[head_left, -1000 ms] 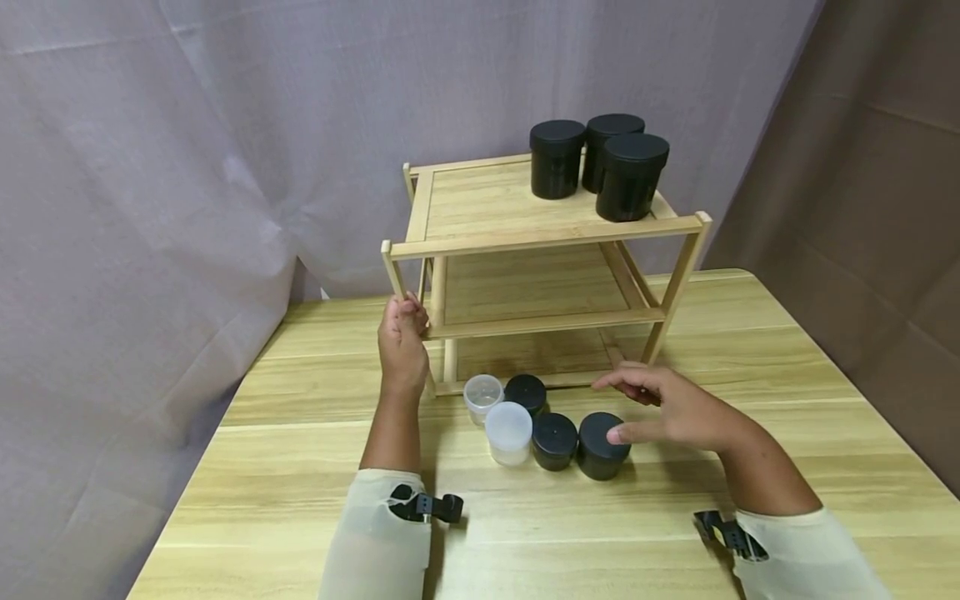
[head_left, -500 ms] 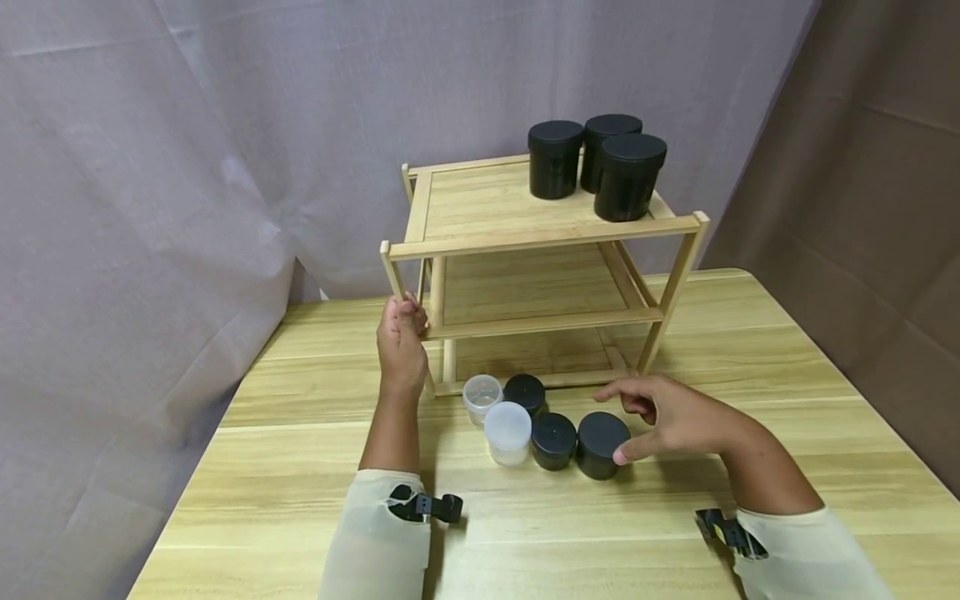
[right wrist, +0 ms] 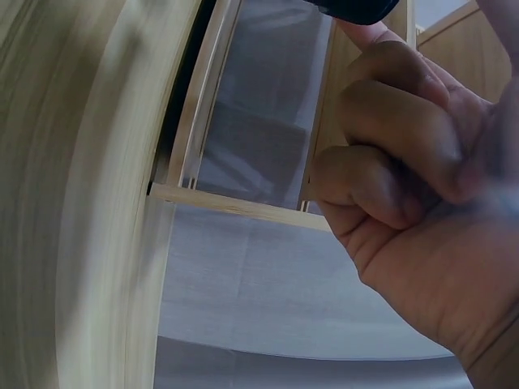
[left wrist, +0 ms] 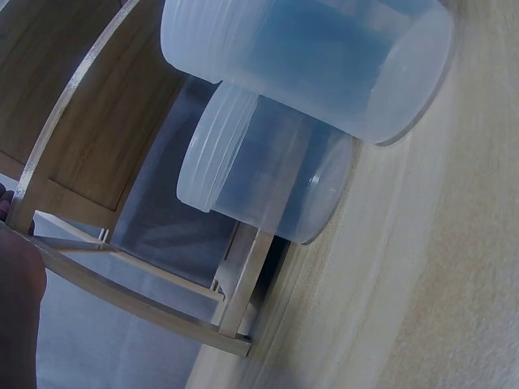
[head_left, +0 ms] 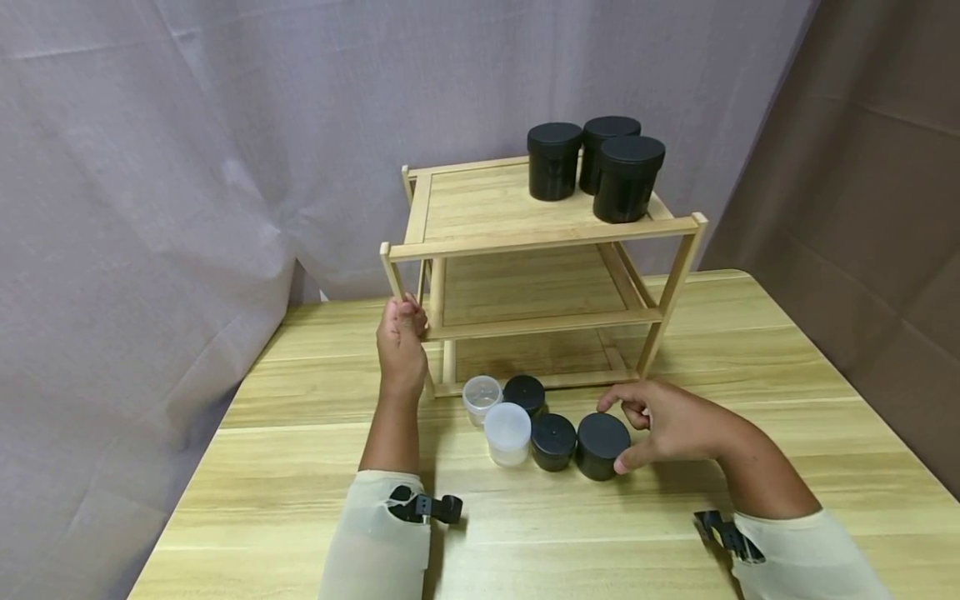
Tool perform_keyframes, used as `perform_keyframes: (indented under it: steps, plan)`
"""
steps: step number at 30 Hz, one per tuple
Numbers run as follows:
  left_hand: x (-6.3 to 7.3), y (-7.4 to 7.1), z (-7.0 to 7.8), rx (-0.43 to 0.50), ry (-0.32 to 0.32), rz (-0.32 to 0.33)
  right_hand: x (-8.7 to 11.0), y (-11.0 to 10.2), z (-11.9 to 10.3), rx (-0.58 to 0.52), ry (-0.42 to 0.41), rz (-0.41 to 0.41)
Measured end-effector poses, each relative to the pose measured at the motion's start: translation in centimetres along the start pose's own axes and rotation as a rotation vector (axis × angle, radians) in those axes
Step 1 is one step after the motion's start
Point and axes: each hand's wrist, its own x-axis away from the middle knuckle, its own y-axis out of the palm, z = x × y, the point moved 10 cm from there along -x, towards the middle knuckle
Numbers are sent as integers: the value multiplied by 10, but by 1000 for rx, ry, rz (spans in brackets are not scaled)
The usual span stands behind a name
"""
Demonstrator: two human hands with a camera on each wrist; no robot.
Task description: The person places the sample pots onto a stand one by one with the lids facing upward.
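My left hand (head_left: 403,333) grips the front left post of a three-tier bamboo rack (head_left: 540,321); the left wrist view shows only part of that hand. On the table before the rack, my right hand (head_left: 667,423) pinches a black lidded jar (head_left: 603,443) between thumb and index finger, at its right side. In the right wrist view the other fingers (right wrist: 389,121) are curled in, with the dark jar (right wrist: 357,8) at the top edge. Left of it stand two smaller black jars (head_left: 554,440) and two clear plastic jars (head_left: 508,433), closely grouped.
Three tall black lidded jars (head_left: 628,179) stand at the right of the rack's top shelf (head_left: 480,200). The rack's lower front rail (head_left: 570,381) runs just behind the small jars. Grey cloth (head_left: 225,150) hangs behind the wooden table (head_left: 300,467), with brown cloth (head_left: 847,208) at right.
My right hand has come lower and a little towards me, its thumb moving off the jar's lid to its side and the index finger closing in behind it. The left hand stays on the post.
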Motion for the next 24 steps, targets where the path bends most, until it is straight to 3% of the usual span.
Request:
perform_keyframes:
  steps: [24]
  plan:
    - [1, -1, 0, -17, 1, 5, 1, 2, 4, 8, 7, 1]
